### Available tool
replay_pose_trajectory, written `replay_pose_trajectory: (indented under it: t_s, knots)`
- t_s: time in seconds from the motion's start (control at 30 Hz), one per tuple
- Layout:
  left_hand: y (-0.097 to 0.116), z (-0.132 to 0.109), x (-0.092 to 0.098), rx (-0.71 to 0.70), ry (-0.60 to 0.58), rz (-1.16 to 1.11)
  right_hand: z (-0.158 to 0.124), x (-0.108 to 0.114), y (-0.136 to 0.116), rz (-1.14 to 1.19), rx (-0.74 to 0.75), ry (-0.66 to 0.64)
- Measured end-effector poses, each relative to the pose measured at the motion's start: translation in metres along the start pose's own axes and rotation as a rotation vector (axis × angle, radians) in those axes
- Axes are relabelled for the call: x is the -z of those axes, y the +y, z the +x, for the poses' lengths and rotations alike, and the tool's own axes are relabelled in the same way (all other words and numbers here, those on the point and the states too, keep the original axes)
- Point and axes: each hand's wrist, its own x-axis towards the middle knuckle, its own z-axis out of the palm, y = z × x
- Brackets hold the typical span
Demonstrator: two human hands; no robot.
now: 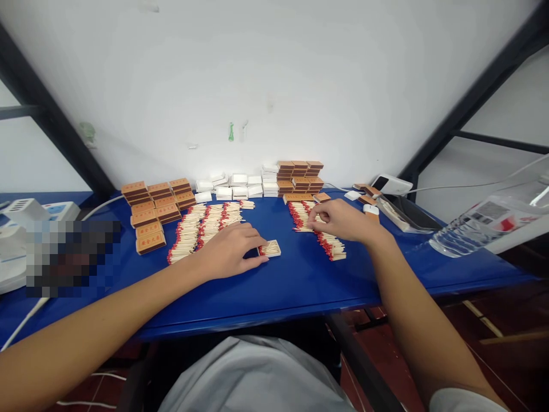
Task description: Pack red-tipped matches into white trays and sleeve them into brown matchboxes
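Past grey cloth shirt [253, 377], white cardboard tray [277, 254] is clasped by left hand [234, 249], right hand [341, 218], grip indiscernible, over red-tipped wooden matches [333, 246].

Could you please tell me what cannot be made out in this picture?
Head view: the left end of the white tray is hidden by the left hand.
Head view: whether the right hand holds any of the matches is unclear; its curled fingers and the small scale prevent telling.
Head view: whatever lies under the pixelated patch is blurred out.
Head view: the plastic bottle's far end is cut off by the right edge.
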Motion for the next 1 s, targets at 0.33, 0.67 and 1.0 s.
replay_pose_trajectory:
  t_s: [0.33,0.67,1.0]
  knots:
    - [0.002,0.001,0.001,0.049,-0.036,0.0,0.002,-0.007,-0.003,0.08,-0.021,-0.167]
    - [0.0,0.0,-0.001,-0.027,-0.002,0.022,-0.001,0.0,-0.015,0.152,0.004,-0.199]
    - [0.001,-0.001,-0.001,0.029,-0.019,0.041,-0.001,-0.005,-0.007,0.183,0.014,-0.264]
